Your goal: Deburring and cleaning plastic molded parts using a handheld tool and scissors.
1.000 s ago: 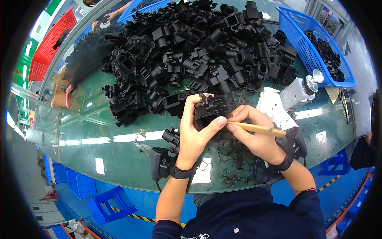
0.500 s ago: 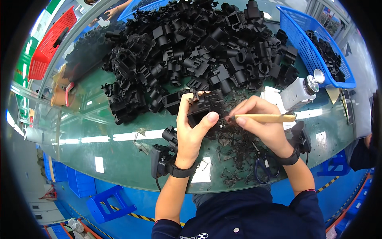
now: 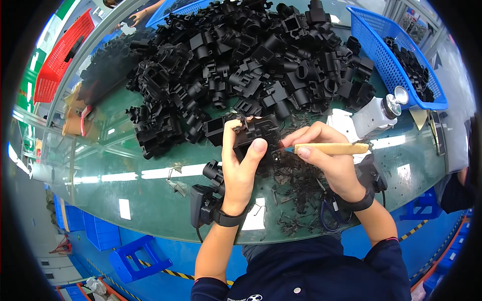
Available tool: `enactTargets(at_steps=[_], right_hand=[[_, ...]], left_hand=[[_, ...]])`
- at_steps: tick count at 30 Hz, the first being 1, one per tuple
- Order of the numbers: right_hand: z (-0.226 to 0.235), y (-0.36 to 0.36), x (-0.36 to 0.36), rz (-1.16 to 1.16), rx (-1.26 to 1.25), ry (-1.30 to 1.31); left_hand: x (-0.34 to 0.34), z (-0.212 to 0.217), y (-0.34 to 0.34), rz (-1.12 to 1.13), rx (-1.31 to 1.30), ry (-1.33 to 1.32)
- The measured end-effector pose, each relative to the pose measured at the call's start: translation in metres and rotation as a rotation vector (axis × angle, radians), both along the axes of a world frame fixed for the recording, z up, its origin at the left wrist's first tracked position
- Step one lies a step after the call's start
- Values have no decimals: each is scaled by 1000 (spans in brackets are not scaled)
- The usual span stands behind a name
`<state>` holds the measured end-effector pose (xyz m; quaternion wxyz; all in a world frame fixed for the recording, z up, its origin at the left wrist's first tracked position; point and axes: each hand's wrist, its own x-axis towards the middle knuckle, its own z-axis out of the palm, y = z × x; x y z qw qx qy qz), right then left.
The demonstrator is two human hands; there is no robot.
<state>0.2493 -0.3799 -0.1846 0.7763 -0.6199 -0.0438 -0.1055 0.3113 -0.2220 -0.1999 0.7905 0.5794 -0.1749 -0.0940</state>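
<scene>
gripping black moulded housing (image 3: 267, 129) in left hand (image 3: 238, 173), pinching yellow-handled tool (image 3: 341, 149) in right hand (image 3: 332, 164); apparently trimming housing's right edge; calling next for steady hold, light stroke.

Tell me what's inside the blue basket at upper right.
Inside the blue basket, small black parts lie jumbled together. Whatever lies beneath the top ones is covered, so I can't tell.
</scene>
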Motion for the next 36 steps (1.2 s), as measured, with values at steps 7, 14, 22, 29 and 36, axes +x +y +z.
enactTargets(at_steps=[7, 14, 22, 29, 36], right_hand=[[-3, 5, 0, -111, -262, -185], [-5, 6, -1, -147, -340, -220], [-7, 6, 0, -216, -494, -340], [-8, 6, 6, -432, -942, -699], [-1, 3, 4, -256, -787, -610]], left_hand=[[-8, 0, -5, 29, 15, -25], [-7, -1, -6, 40, -15, 28], [-9, 0, -7, 38, -9, 41], [-10, 2, -8, 42, 56, -51], [-8, 2, -5, 6, -60, 122]])
